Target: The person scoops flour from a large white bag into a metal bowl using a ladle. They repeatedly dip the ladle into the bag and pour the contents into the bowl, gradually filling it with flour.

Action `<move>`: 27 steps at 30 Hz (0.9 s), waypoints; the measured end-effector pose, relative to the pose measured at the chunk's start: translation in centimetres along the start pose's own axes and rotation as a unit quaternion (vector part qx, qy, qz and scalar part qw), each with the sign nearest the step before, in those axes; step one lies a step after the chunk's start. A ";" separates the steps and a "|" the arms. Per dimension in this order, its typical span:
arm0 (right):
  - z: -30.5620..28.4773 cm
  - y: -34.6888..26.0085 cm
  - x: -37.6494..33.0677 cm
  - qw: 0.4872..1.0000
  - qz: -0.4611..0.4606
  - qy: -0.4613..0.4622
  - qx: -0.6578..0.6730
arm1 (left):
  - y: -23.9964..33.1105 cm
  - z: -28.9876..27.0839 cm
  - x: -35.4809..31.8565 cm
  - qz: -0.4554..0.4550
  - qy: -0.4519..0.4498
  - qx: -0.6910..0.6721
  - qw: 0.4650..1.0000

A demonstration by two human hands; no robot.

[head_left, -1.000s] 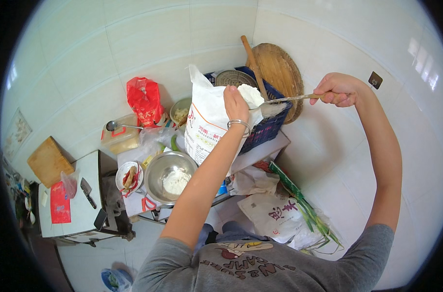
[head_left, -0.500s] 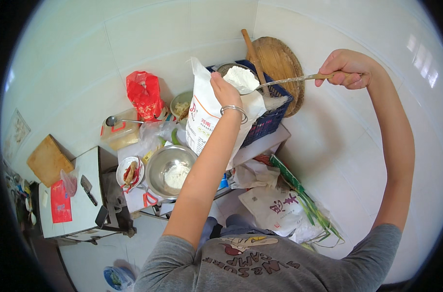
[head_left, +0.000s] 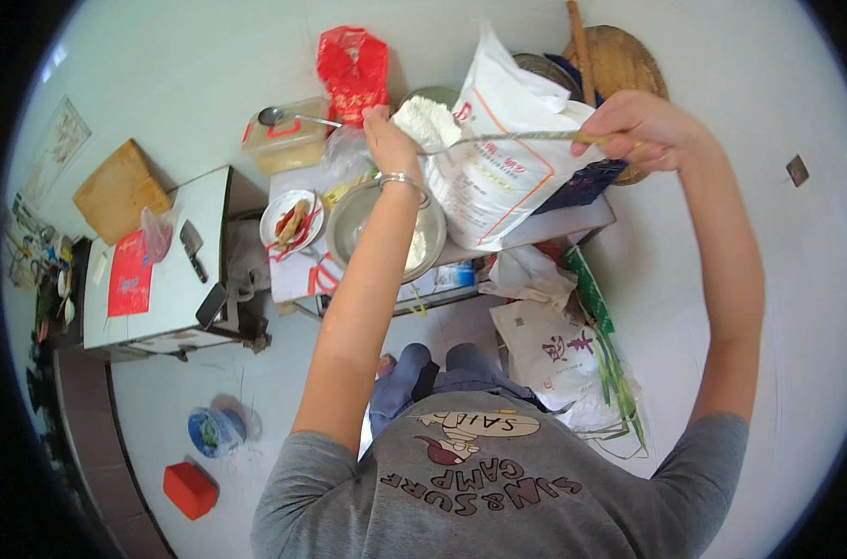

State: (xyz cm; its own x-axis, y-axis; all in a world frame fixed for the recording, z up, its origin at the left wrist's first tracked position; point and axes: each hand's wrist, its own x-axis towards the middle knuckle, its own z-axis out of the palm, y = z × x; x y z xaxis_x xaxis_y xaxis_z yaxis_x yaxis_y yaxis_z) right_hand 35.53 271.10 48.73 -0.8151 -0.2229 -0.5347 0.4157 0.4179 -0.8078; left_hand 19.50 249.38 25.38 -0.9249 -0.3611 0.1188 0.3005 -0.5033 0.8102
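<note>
My right hand [head_left: 639, 132] is closed around the wooden end of a long, floury metal ladle [head_left: 521, 137]. A large heap of white flour [head_left: 428, 124] rests on its head, mostly covering the metal. My left hand [head_left: 388, 142] has its fingers stretched out beside the heap; whether it touches the flour or the ladle cannot be made out. Beneath my left wrist stands a steel bowl [head_left: 433, 220] with some flour in it, partly covered by my forearm. Right of it, an upright white flour sack [head_left: 502, 182] stands on the table, under the ladle's handle.
On the table are a plate of peppers and ginger [head_left: 293, 222], a plastic box [head_left: 288, 140] with a spoon across it and a red bag [head_left: 352, 70]. A cleaver [head_left: 193, 250] lies on the left counter. Bags and green onions [head_left: 617, 391] are on the floor at right.
Both hands and the flour-laden ladle have moved left, off the sack's mouth and toward the steel bowl. The view has shifted, showing more floor and a red container.
</note>
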 end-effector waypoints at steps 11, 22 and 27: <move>12.8 13.2 19.3 0.997 0.050 0.044 -0.040 | -11.2 -21.1 1.9 -0.321 -0.016 0.037 0.946; 19.9 22.3 21.7 0.874 -0.098 0.215 -0.424 | -16.2 -27.5 3.3 -0.319 -0.160 0.260 0.897; 21.4 23.5 20.7 0.813 -0.119 0.238 -0.517 | -17.4 -27.7 4.4 -0.354 -0.155 0.232 0.893</move>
State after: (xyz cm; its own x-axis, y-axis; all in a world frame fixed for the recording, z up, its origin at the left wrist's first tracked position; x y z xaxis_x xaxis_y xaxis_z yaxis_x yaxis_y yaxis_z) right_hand 37.05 257.43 13.35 -0.9891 -0.1426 -0.0379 -0.1381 0.9852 -0.1016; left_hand 16.62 234.83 -4.10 -0.8863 0.1897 -0.4225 -0.4473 -0.1139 0.8871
